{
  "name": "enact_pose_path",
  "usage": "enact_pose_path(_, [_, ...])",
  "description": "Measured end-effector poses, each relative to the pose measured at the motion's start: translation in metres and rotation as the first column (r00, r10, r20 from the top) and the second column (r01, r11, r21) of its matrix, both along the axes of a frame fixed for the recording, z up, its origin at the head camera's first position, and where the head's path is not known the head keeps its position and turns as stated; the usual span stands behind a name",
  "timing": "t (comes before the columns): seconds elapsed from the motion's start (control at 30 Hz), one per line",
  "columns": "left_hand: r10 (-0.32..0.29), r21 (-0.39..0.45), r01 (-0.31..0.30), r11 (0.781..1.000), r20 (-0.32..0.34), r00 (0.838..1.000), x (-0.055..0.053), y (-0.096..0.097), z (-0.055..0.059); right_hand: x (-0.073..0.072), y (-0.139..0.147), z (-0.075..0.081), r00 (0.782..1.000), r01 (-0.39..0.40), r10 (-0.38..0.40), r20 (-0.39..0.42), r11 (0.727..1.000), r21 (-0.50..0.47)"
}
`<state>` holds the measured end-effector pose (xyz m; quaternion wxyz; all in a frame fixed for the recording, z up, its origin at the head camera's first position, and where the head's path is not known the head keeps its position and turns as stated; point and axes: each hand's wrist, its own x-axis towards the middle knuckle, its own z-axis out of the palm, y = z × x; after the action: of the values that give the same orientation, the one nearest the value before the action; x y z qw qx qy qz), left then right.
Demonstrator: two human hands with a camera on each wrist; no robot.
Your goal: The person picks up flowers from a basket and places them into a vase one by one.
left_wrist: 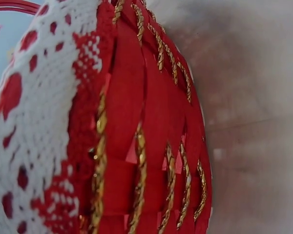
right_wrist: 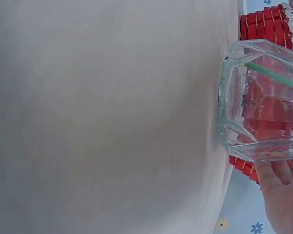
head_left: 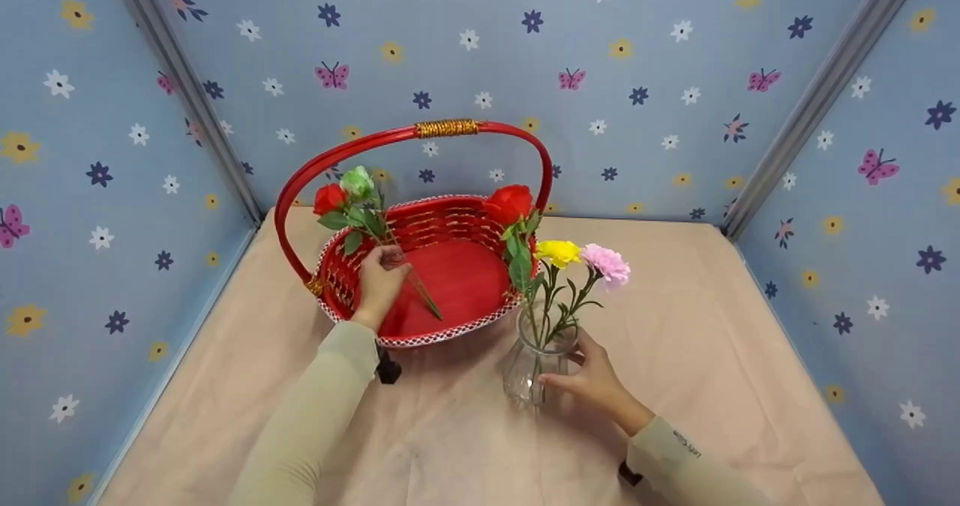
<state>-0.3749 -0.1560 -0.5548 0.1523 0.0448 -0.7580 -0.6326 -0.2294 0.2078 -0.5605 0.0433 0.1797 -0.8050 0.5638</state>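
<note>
Inside the red woven basket (head_left: pixel 469 273), my left hand (head_left: pixel 382 277) pinches the thin stems of a red rose (head_left: pixel 328 199) and a pale green rose (head_left: pixel 357 182). Their blooms point up and left, while the stem ends hang over the basket floor. My right hand (head_left: pixel 596 382) holds the side of a clear glass vase (head_left: pixel 517 375), which is upright in front of the basket. A red rose (head_left: pixel 510 205), a yellow carnation (head_left: pixel 558 253) and a pink carnation (head_left: pixel 606 265) stand in the vase. The right wrist view shows the vase's faceted base (right_wrist: pixel 229 102).
The basket's tall red handle (head_left: pixel 360 140) arches over it, above the left hand. White lace trim (left_wrist: pixel 34 97) runs along the basket's rim. A pale cloth (head_left: pixel 675 318) covers the table. Blue flowered panels (head_left: pixel 510 64) enclose the back and both sides.
</note>
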Motion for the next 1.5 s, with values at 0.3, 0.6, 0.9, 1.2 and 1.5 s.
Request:
enact_pose_path(0.3, [-0.035, 0.007, 0.035, 0.999, 0.074, 0.997, 0.001, 0.001, 0.001, -0.001, 0.000, -0.001, 1.000, 0.007, -0.007, 0.012, 1.000, -0.002])
enact_pose_path(0.6, [-0.050, -0.061, 0.061, 0.996, 0.168, 0.984, 0.002, 0.000, -0.001, 0.000, 0.000, -0.001, 1.000, 0.008, -0.008, 0.024, 1.000, 0.007])
enact_pose_path(0.9, [-0.060, -0.066, 0.076, 0.995, 0.215, 0.975, 0.002, 0.000, -0.002, -0.001, 0.001, -0.006, 1.000, 0.020, -0.020, 0.022, 1.000, 0.016])
enact_pose_path(1.2, [-0.103, -0.019, 0.112, 0.994, 0.249, 0.963, 0.001, 0.001, -0.003, -0.015, 0.009, -0.034, 1.000, 0.022, -0.022, 0.019, 1.000, 0.014])
enact_pose_path(1.5, [-0.203, 0.082, 0.186, 0.979, 0.323, 0.924, 0.002, 0.001, -0.002, -0.016, 0.007, -0.033, 0.999, 0.032, -0.032, 0.026, 0.999, 0.013])
